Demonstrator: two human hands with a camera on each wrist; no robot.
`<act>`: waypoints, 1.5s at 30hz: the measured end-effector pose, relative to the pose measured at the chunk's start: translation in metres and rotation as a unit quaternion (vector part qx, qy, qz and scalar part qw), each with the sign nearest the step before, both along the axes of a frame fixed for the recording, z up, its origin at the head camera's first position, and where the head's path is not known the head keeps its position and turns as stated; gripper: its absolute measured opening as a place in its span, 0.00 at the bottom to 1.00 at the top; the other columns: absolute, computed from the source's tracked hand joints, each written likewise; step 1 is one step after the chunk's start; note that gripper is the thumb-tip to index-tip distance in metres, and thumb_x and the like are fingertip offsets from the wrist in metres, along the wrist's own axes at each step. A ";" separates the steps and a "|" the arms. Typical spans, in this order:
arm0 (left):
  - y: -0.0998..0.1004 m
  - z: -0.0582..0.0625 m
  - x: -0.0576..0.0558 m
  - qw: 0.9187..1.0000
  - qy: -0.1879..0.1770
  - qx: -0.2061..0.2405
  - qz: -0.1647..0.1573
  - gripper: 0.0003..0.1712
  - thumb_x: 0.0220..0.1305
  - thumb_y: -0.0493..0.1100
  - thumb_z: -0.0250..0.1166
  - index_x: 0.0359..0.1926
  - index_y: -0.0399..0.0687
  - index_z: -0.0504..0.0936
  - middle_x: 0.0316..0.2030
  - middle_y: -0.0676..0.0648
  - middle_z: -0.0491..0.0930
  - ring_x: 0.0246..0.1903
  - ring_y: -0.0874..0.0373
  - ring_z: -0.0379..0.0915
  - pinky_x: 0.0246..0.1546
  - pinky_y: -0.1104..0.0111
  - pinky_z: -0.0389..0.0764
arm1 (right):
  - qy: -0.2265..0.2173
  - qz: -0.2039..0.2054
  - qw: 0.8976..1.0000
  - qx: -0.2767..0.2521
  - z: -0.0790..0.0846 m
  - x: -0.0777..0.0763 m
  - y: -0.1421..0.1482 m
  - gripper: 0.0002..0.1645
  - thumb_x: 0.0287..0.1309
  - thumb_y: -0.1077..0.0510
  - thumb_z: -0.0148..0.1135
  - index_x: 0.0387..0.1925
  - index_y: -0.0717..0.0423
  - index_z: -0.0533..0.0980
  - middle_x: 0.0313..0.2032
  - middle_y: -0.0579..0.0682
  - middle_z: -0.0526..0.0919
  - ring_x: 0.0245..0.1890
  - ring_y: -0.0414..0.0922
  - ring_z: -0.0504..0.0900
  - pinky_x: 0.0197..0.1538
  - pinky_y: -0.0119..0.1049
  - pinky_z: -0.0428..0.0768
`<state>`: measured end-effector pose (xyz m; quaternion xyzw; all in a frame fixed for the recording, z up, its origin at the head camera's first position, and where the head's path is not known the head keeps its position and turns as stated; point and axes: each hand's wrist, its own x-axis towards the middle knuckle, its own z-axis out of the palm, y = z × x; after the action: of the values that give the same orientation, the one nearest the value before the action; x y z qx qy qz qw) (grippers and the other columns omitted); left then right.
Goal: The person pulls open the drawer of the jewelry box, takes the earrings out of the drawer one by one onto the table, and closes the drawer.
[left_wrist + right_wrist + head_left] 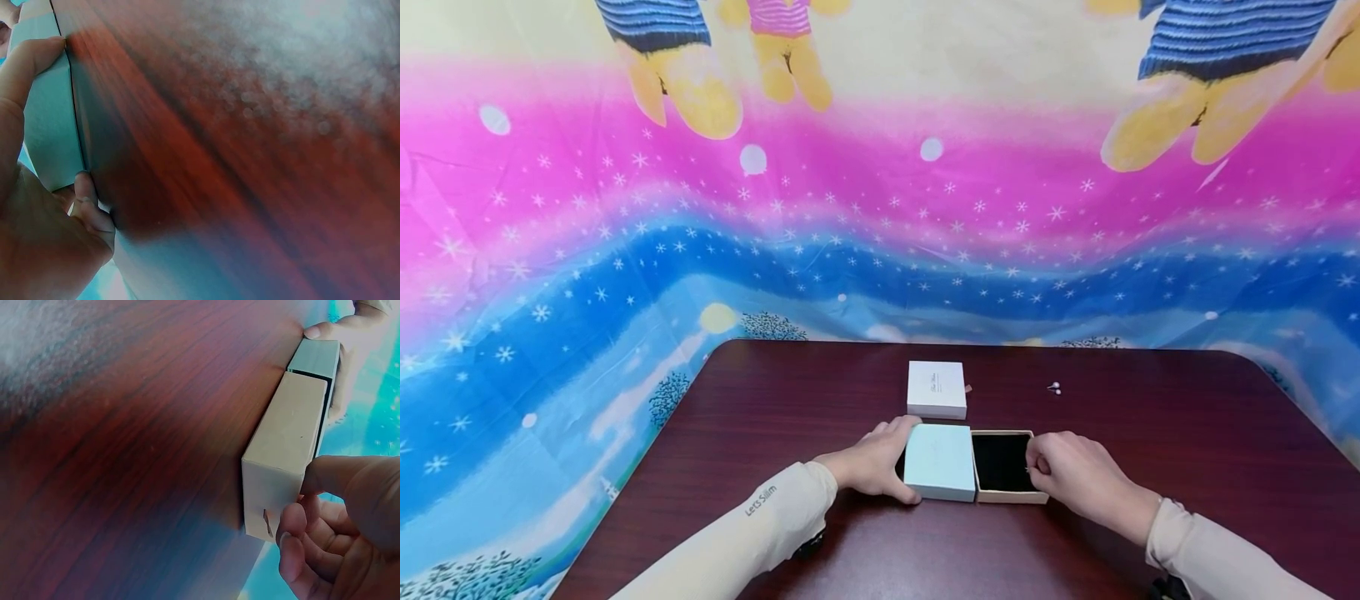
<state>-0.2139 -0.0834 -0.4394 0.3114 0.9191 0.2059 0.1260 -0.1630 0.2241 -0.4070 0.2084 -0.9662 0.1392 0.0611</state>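
A pale blue box sleeve lies on the table, with a drawer pulled out of its right side. Black padding lines the drawer. My left hand grips the sleeve from its left side, thumb on the near face. At the drawer's right end, my right hand pinches the end wall, thumb over the rim and curled fingers outside. In the right wrist view a small slot shows in that wall beside the fingers. Whether a tiny item is also between those fingertips is unclear.
Behind the sleeve sits a white lidded box with small print and a ribbon tab at its right. A pair of small earrings lies further right on the dark wooden table. A patterned cloth hangs behind.
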 end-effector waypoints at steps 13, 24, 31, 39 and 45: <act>0.000 0.002 0.000 1.000 0.003 0.005 -0.006 0.60 0.44 0.56 0.80 0.72 0.46 0.57 0.60 0.50 0.71 0.52 0.57 0.65 0.58 0.63 0.69 | 0.001 0.005 1.000 0.019 -0.001 0.001 0.000 0.13 0.50 0.64 0.66 0.22 0.42 0.74 0.14 0.33 0.64 0.17 0.30 0.61 0.21 0.30 0.63; 0.000 0.001 -0.001 1.000 -0.001 0.001 -0.001 0.59 0.44 0.56 0.80 0.72 0.49 0.56 0.60 0.52 0.71 0.52 0.58 0.64 0.58 0.65 0.68 | -0.020 0.019 0.999 0.020 0.001 0.000 -0.001 0.09 0.50 0.64 0.67 0.25 0.46 0.79 0.13 0.34 0.65 0.18 0.30 0.62 0.24 0.29 0.67; 0.000 0.001 0.000 1.000 -0.001 0.001 -0.003 0.60 0.44 0.56 0.80 0.73 0.49 0.56 0.60 0.51 0.70 0.52 0.58 0.64 0.59 0.65 0.68 | -0.054 0.020 0.998 0.003 0.001 -0.002 -0.002 0.05 0.52 0.66 0.66 0.28 0.54 0.82 0.12 0.37 0.65 0.18 0.30 0.64 0.28 0.29 0.71; 0.000 0.002 0.001 1.000 0.002 0.006 -0.003 0.59 0.44 0.55 0.80 0.72 0.48 0.57 0.60 0.51 0.71 0.52 0.58 0.64 0.59 0.64 0.68 | -0.023 0.039 0.999 0.008 -0.002 -0.005 -0.001 0.14 0.50 0.70 0.65 0.19 0.48 0.77 0.14 0.37 0.64 0.18 0.31 0.60 0.25 0.28 0.65; 0.000 0.003 0.002 1.000 -0.002 0.004 0.000 0.59 0.44 0.56 0.80 0.72 0.49 0.57 0.60 0.51 0.71 0.52 0.59 0.64 0.60 0.65 0.68 | -0.019 0.062 0.998 0.007 -0.001 -0.008 0.001 0.18 0.48 0.70 0.66 0.16 0.44 0.74 0.14 0.36 0.63 0.17 0.30 0.58 0.25 0.27 0.63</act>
<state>-0.2115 -0.0836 -0.4365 0.3112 0.9182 0.2101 0.1265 -0.1708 0.2248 -0.4083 0.2656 -0.9533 0.1401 0.0330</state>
